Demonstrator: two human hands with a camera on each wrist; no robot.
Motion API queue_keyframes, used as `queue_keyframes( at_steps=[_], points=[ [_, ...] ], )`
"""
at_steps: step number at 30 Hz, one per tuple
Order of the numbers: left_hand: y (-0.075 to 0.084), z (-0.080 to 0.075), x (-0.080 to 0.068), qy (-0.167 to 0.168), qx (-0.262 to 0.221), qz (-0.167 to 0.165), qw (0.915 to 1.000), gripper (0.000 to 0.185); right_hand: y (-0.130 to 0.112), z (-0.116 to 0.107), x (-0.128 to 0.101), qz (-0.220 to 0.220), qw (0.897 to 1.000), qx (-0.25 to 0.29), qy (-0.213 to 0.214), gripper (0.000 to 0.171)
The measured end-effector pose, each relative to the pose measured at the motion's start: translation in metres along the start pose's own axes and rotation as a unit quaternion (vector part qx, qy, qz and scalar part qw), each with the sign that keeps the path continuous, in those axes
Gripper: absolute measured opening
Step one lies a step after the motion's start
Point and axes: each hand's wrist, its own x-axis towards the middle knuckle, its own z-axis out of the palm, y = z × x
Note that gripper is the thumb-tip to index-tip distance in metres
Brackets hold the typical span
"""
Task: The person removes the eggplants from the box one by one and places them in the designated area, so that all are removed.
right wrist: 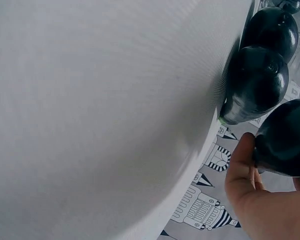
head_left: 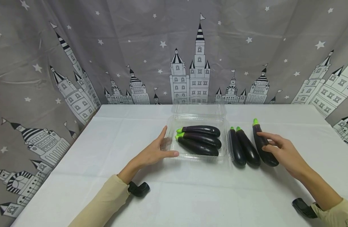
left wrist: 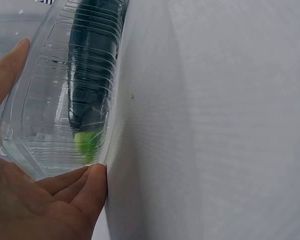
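Observation:
A clear plastic clamshell box (head_left: 199, 154) stands with its lid (head_left: 199, 108) raised at the back. Three dark eggplants (head_left: 200, 140) with bright green stem ends lie side by side in it. My left hand (head_left: 154, 153) holds the box's near left corner, thumb on the front rim and fingers against the side wall (left wrist: 55, 125). On the right, my right hand (head_left: 281, 151) grips another eggplant (head_left: 262, 143) between thumb and fingers. In the right wrist view this eggplant (right wrist: 287, 142) appears raised off the table. Two more eggplants (head_left: 249, 149) lie just right of the box.
A white cloth (head_left: 191, 195) covers the table. Behind and at the sides hangs a grey curtain (head_left: 128, 28) printed with castles and stars. The box's lid stands close to the curtain at the table's back edge.

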Motion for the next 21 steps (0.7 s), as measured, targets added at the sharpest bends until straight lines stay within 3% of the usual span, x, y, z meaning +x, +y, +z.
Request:
queue_keyframes(
  at_steps=[21],
  points=[
    [-0.0017, 0.0005, 0.0009, 0.004, -0.001, -0.003, 1.0000, 0.119, 0.0015, 0.0018, 0.0001, 0.005, 1.000, -0.003, -0.005, 0.053]
  ],
)
